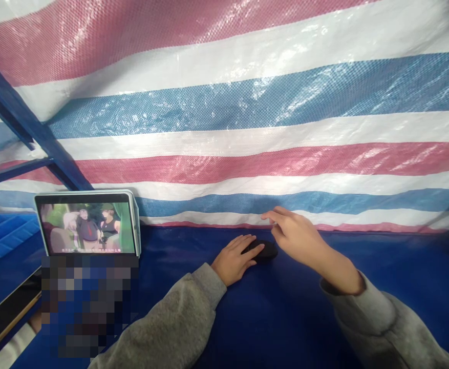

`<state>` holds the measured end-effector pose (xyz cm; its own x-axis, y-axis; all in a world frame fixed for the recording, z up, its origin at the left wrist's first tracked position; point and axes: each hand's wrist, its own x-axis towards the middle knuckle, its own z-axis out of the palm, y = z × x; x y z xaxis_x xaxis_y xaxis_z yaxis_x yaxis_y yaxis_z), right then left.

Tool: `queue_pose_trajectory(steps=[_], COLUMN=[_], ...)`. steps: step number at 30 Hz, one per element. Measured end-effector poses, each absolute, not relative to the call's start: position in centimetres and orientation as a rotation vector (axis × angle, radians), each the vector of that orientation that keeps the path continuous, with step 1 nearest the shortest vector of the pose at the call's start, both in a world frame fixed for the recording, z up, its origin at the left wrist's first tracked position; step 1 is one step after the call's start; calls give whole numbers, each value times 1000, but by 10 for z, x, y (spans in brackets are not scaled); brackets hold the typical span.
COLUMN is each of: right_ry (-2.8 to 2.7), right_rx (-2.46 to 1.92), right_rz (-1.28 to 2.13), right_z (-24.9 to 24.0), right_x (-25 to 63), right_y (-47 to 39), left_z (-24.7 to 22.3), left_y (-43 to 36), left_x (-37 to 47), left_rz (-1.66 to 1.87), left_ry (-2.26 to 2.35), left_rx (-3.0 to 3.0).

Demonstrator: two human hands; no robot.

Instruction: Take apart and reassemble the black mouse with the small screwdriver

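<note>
On the blue table surface lies a black computer mouse (268,249). My left hand (235,260) rests over its left end, fingers and thumb closed around it. Just right of and above the mouse, my right hand (298,237) is held in the air with nothing in it. Its index finger stretches to the left, the thumb stands apart below, and the other fingers are partly hidden. Grey sleeves cover both forearms.
A tablet (88,225) in a pale case stands at the left, showing a cartoon. In front of it is a blurred-out patch, with a phone (11,307) beside it. Blue trays (7,236), a blue metal frame (55,154) and a striped plastic sheet (247,107) stand behind.
</note>
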<state>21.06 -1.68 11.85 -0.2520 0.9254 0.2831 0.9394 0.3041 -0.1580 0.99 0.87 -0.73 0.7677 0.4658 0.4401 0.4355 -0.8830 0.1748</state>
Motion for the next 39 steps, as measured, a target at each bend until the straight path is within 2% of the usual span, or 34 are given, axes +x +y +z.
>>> queue_pose_trajectory(steps=[9,39], right_ry=[-2202,-2083], right_rx=[-1756,-1687], right_rz=[-150,-47], right_z=[119,115], right_x=[208,213], right_y=[-17,-13], left_z=[-8,-6], left_y=[9,8], left_x=[10,11], left_rz=[748,718], left_ry=[748,770], left_rx=[2894,2871])
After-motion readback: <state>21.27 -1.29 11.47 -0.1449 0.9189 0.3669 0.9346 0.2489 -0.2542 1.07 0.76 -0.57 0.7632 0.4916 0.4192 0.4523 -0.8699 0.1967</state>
